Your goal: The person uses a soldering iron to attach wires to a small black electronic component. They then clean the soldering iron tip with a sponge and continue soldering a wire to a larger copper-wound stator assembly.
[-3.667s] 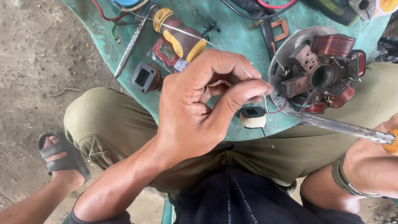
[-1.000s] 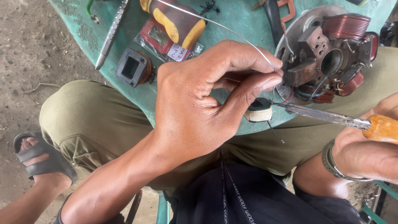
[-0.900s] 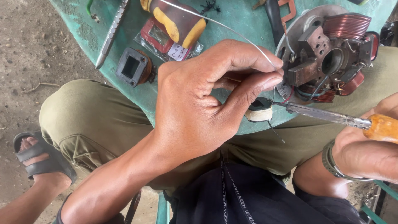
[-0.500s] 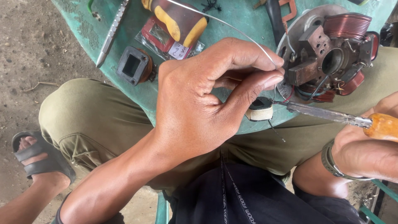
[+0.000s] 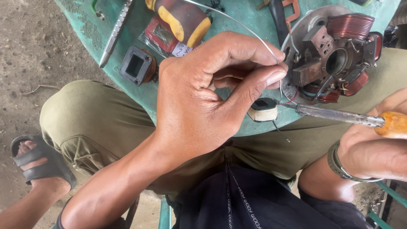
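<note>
Left hand (image 5: 203,106), frame centre, pinching thin solder wire (image 5: 237,23) between thumb and forefinger, wire running up-left. Right hand (image 5: 377,148), lower right, gripping soldering iron (image 5: 339,115); shaft horizontal, tip leftward. Stator plate (image 5: 335,55) upper right, just beyond both tips.

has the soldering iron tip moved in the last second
No. The soldering iron tip sits as before at the stator plate's lower edge, beside the small coil.

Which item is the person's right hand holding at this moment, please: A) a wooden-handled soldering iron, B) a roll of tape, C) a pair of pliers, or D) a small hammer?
A: the right hand grips the orange wooden handle of a soldering iron, its metal tip pointing at the stator plate.
</note>
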